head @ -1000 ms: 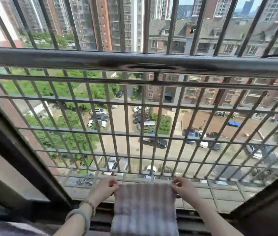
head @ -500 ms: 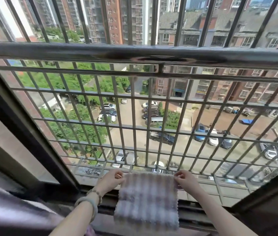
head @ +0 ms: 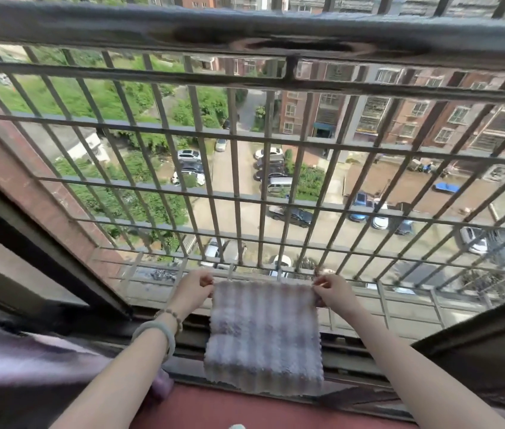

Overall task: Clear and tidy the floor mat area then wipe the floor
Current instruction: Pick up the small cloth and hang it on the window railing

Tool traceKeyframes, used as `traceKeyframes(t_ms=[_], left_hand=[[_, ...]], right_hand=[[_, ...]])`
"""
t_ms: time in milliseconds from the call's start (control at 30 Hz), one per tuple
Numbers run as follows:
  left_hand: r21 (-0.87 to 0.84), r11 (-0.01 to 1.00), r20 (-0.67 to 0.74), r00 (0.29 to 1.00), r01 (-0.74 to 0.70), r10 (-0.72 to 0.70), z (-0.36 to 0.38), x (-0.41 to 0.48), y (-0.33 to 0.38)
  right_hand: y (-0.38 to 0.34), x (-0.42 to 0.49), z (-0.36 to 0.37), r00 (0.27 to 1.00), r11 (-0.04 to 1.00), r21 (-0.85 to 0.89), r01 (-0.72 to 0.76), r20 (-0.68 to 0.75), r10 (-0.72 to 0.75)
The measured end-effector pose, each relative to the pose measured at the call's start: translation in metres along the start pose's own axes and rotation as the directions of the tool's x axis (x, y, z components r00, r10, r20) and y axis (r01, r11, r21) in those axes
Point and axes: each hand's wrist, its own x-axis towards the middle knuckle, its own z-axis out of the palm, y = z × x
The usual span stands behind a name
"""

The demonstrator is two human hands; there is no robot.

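A fluffy striped pale-purple cleaning cloth hangs spread out in front of the open window, over the sill. My left hand pinches its top left corner and my right hand pinches its top right corner. Both hands reach out to the low bars of the metal window grille. The cloth's lower edge drapes down onto the reddish sill. No floor mat shows in this view.
A thick horizontal rail crosses the top of the grille. The dark window frame runs diagonally at left, another frame edge at right. A purple curtain hangs at lower left. Far below lie a car park and buildings.
The view has tilted down and drawn closer to the grille. Both hands have kept hold of the cloth's top corners and carried it slightly outward over the sill.
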Motion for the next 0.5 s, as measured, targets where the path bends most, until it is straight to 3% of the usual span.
traceKeyframes(t_ms=[267, 500], left_hand=[[0.026, 1.000, -0.013, 1.000, 0.012, -0.012, 0.012, 0.017, 0.004], [0.090, 0.993, 0.094, 0.992, 0.078, -0.087, 0.028, 0.021, -0.014]], right_hand=[[0.003, 0.007, 0.002, 0.999, 0.998, -0.039, -0.039, 0.006, 0.039], [0.013, 0.001, 0.008, 0.993, 0.992, -0.084, -0.097, 0.053, 0.102]])
